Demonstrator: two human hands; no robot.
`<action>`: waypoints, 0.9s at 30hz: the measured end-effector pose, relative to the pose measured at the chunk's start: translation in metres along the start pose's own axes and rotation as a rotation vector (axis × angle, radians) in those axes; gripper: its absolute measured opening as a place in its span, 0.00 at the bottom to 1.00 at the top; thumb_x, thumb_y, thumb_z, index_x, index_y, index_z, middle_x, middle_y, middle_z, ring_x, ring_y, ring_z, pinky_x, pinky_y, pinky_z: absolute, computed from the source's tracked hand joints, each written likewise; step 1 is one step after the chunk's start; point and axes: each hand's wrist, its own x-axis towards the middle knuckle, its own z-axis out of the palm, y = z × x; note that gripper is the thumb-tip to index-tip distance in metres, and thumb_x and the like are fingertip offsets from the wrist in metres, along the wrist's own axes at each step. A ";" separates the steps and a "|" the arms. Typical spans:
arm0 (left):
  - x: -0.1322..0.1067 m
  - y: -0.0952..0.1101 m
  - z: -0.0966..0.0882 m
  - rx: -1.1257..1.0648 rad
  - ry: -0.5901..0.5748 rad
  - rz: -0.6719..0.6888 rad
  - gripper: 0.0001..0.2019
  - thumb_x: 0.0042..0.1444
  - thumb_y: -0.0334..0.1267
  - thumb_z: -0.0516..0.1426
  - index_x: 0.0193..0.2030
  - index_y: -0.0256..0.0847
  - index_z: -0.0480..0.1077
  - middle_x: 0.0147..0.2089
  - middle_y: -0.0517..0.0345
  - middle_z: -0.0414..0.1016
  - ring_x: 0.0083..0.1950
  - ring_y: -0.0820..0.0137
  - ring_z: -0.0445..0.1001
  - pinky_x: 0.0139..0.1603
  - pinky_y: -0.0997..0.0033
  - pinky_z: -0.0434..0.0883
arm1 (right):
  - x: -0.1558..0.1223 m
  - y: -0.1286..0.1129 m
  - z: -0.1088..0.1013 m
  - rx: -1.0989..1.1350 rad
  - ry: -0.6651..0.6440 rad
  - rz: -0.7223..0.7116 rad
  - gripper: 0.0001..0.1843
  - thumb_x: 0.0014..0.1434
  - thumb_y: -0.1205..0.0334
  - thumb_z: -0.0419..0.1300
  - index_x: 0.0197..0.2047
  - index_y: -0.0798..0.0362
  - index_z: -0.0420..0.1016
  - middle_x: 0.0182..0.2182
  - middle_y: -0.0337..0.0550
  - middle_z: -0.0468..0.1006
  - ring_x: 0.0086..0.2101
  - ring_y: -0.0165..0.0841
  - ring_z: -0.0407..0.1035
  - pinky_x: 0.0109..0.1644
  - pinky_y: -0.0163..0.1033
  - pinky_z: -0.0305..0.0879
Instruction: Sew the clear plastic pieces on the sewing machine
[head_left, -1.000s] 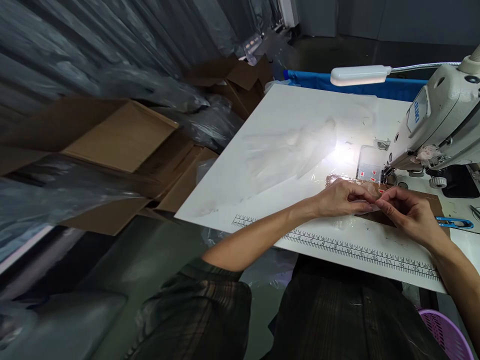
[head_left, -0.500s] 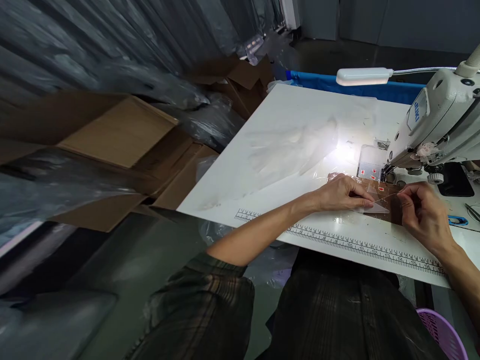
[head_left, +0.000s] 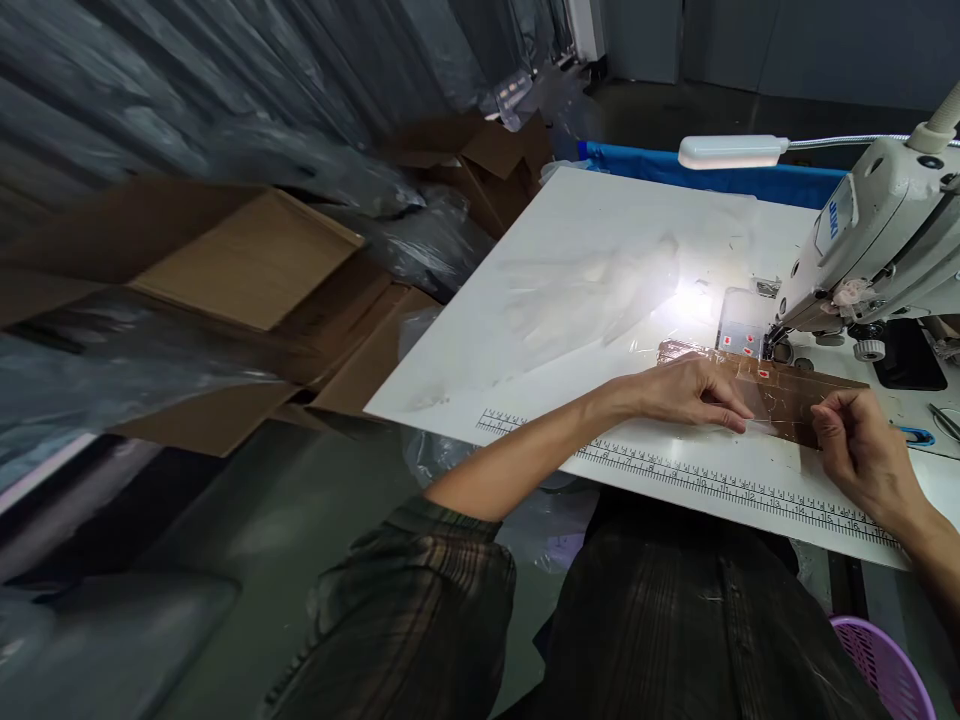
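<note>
My left hand [head_left: 701, 393] rests over the near edge of a shiny brown strip [head_left: 787, 400] on the sewing table. Its thumb and forefinger are close together, and what they hold, if anything, is hidden. Some sheer, pale material shows faintly at its fingertips. To the right, my right hand [head_left: 862, 445] is closed in a pinch just off the brown strip. I cannot make out what lies between its fingertips. The sewing machine [head_left: 855, 245] stands just beyond the strip, its needle area behind and between my hands. Small red marks dot the plate by the needle.
A printed ruler [head_left: 697, 485] runs along the front edge of the white table [head_left: 465, 345]. The lamp [head_left: 731, 151] hangs above it. Blue-handled snips [head_left: 916, 436] lie at far right. Cardboard boxes [head_left: 247, 260] stand at left, and a purple basket [head_left: 885, 660] is below right.
My right hand has moved right, away from my left. The thin thread stretched between them is no longer seen there, and the white pointed piece under my left fingertips no longer shows clearly.
</note>
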 end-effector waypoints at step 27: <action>-0.050 0.012 0.039 0.650 0.517 0.037 0.09 0.65 0.38 0.60 0.34 0.41 0.77 0.39 0.57 0.80 0.40 0.70 0.77 0.45 0.65 0.71 | 0.008 -0.065 0.015 0.462 -0.487 -0.245 0.19 0.70 0.50 0.52 0.31 0.50 0.71 0.21 0.38 0.70 0.21 0.28 0.61 0.25 0.36 0.63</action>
